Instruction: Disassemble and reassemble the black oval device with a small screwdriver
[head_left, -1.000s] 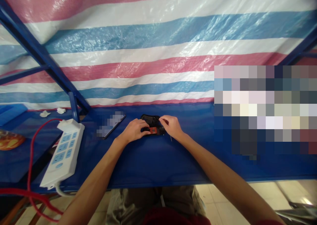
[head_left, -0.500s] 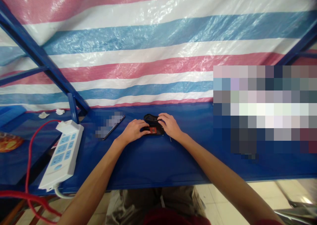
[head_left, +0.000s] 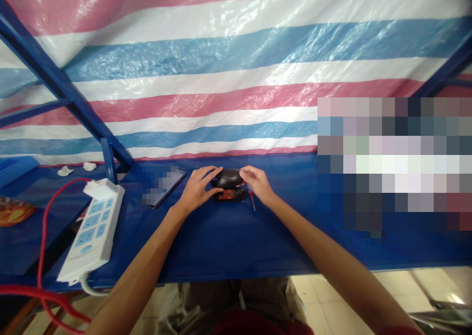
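Observation:
A black computer mouse lies in two parts in front of me. Its glossy top cover (head_left: 227, 178) is tilted with the smooth outer side showing, held by its two ends. My left hand (head_left: 198, 186) has its fingers on the cover's left end, the thumb reaching down by the mouse base. At the right end, my right hand (head_left: 257, 183) pinches the cover between thumb and fingers. Just below the cover rests the mouse base (head_left: 239, 195), with a red circuit board (head_left: 227, 194) exposed. A small screwdriver (head_left: 252, 197) with a red part lies beside my right hand, partly hidden by it.
A phone (head_left: 167, 190) lies left of my hands on the blue table (head_left: 236, 246). Farther left stand a white power strip (head_left: 94, 229) with a red cable (head_left: 44, 222) and a blue metal frame (head_left: 70, 96). Striped sheeting hangs behind. The right side is pixelated.
The mouse cover has been turned over, from its hollow inside showing to its smooth outside, and now sits closer above the base. My left hand has lifted off the circuit board onto the cover.

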`<state>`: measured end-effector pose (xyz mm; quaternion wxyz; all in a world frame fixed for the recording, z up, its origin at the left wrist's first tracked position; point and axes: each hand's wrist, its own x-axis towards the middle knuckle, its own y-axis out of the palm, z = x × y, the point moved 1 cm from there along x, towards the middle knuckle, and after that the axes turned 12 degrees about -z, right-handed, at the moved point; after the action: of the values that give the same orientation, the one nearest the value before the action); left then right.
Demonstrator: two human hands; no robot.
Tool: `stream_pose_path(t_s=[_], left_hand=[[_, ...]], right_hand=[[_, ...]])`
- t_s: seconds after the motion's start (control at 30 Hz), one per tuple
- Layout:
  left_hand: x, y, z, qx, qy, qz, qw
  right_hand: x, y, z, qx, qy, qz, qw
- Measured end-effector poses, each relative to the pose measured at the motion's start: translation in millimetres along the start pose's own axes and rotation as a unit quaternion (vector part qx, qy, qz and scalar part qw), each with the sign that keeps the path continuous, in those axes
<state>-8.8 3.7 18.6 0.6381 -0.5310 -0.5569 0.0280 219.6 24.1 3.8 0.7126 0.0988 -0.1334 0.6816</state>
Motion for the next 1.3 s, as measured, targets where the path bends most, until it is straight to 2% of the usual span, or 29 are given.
stream_pose_path(t_s=[0.07, 0.17, 0.27, 0.37, 0.47, 0.57, 0.83, 1.3], left_hand=[[-0.2, 0.4, 0.1, -0.014, -0.005, 0.011, 1.0], [-0.3, 1.0, -0.8, -0.043, -0.017, 0.032, 0.998], [-0.5, 1.0, -2.4, -0.073, -0.044, 0.063, 0.994], [-1.1, 1.5, -3.5, -0.096, -0.083, 0.121, 0.984], [-2.6, 4.3, -3.0, -0.103, -0.09, 0.178, 0.974], [-4.5, 8.5, -0.6, -0.095, -0.086, 0.2, 0.971], [-4.7, 9.2, -0.8, -0.085, -0.075, 0.201, 0.973], [-4.0, 8.1, -2.4, -0.072, -0.072, 0.189, 0.977]], right_hand=[[-1.6, -2.9, 3.9, -0.075, -0.081, -0.006, 0.994], [-6.1, -3.7, 7.8, -0.187, -0.223, 0.062, 0.955], [-9.6, -2.3, 5.6, -0.255, -0.28, 0.114, 0.919], [-10.9, -2.0, 2.9, -0.289, -0.288, 0.122, 0.905], [-11.2, -2.9, 2.8, -0.305, -0.278, 0.136, 0.901], [-11.7, -2.8, 2.9, -0.319, -0.261, 0.169, 0.896], [-12.5, 0.5, 4.1, -0.338, -0.251, 0.225, 0.879], [-10.7, -0.4, 2.0, -0.325, -0.247, 0.236, 0.882]])
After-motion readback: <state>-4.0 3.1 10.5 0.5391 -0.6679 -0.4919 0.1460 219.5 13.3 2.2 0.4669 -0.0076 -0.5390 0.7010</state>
